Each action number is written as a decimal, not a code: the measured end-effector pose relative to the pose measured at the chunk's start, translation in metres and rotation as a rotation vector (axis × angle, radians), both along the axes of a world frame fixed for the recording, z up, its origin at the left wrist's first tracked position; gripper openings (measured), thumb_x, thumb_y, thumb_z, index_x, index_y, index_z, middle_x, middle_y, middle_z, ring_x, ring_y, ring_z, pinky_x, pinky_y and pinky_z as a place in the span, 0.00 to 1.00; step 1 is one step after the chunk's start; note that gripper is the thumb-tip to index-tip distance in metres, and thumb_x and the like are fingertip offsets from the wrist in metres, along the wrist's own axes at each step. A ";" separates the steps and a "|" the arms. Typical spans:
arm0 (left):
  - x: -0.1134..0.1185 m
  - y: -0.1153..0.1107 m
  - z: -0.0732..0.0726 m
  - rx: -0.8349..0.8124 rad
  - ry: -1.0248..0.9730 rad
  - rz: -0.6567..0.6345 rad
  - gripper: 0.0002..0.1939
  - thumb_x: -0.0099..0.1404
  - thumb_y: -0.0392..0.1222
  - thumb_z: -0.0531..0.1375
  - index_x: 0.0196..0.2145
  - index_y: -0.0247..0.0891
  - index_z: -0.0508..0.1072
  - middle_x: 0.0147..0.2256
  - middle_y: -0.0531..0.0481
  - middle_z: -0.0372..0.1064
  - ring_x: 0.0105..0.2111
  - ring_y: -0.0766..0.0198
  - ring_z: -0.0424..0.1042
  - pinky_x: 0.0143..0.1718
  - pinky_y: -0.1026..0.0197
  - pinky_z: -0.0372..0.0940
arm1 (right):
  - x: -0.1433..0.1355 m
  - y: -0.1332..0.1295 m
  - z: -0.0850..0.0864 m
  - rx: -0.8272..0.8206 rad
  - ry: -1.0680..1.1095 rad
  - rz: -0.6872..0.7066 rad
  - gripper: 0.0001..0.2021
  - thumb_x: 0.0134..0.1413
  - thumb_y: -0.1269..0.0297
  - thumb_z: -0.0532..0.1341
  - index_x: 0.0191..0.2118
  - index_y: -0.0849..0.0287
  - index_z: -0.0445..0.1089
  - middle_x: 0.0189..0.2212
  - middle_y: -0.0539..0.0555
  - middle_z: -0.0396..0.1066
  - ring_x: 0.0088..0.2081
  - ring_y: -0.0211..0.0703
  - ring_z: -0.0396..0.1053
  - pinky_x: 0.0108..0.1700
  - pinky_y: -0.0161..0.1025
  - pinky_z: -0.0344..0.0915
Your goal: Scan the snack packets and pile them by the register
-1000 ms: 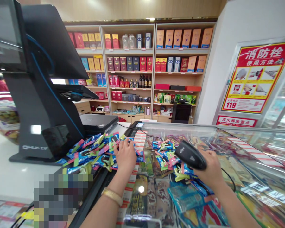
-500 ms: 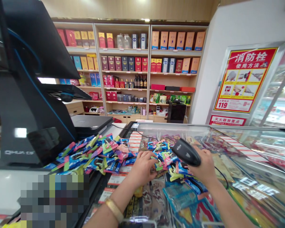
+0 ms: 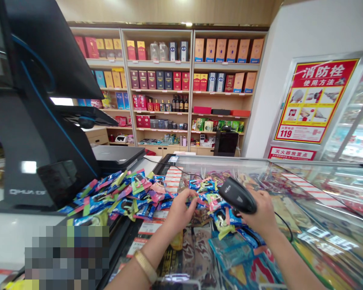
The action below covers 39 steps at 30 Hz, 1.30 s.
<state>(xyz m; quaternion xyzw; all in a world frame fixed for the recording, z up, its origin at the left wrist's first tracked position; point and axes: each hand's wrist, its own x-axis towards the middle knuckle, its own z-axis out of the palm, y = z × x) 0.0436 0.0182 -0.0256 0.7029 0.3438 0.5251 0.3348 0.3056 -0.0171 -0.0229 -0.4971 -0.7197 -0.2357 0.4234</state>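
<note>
My right hand is wrapped round a black barcode scanner, whose head points up and left above the glass top. Small blue, pink and green packets lie under and beside the scanner. My left hand, with a gold bracelet on its wrist, is at the left edge of these packets. Its thumb and forefinger come together at a packet; how firmly they hold it is hard to make out. A larger pile of the same packets spreads to the left, in front of the black screen stand.
A black point-of-sale screen rises at the left on its stand. The glass freezer top spans the middle and right, with packaged goods beneath. Shelves of boxes and a red poster are behind. A scanner cable curves by my right wrist.
My left hand has drawn its fingers together and turned slightly, with the thumb now raised beside the forefinger. My right hand and the scanner have hardly moved. The view has shifted slightly.
</note>
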 end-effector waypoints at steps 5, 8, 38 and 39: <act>-0.002 0.005 0.002 -0.253 -0.387 0.148 0.12 0.59 0.49 0.60 0.25 0.40 0.64 0.23 0.57 0.60 0.25 0.66 0.61 0.28 0.65 0.58 | -0.004 -0.003 0.002 0.032 -0.010 0.020 0.09 0.42 0.67 0.58 0.34 0.55 0.68 0.29 0.52 0.72 0.30 0.45 0.67 0.38 0.42 0.57; -0.002 0.011 -0.003 -0.342 -0.532 0.209 0.14 0.58 0.51 0.59 0.25 0.40 0.62 0.23 0.58 0.58 0.24 0.67 0.59 0.27 0.66 0.57 | -0.007 -0.005 0.003 0.026 -0.028 0.042 0.10 0.44 0.66 0.58 0.36 0.55 0.69 0.31 0.53 0.73 0.32 0.46 0.67 0.39 0.43 0.57; -0.011 0.005 0.004 0.048 0.216 0.601 0.06 0.68 0.41 0.45 0.32 0.43 0.57 0.25 0.54 0.62 0.26 0.61 0.64 0.30 0.61 0.56 | -0.047 -0.022 0.012 -0.245 -0.096 0.239 0.08 0.39 0.71 0.55 0.30 0.56 0.68 0.24 0.49 0.69 0.28 0.40 0.63 0.41 0.41 0.47; -0.011 0.003 0.006 0.035 0.269 0.606 0.07 0.68 0.41 0.45 0.33 0.42 0.59 0.26 0.53 0.64 0.27 0.61 0.66 0.30 0.61 0.57 | -0.046 -0.022 0.011 -0.236 -0.093 0.239 0.08 0.40 0.70 0.56 0.30 0.56 0.68 0.24 0.49 0.69 0.28 0.40 0.63 0.40 0.41 0.48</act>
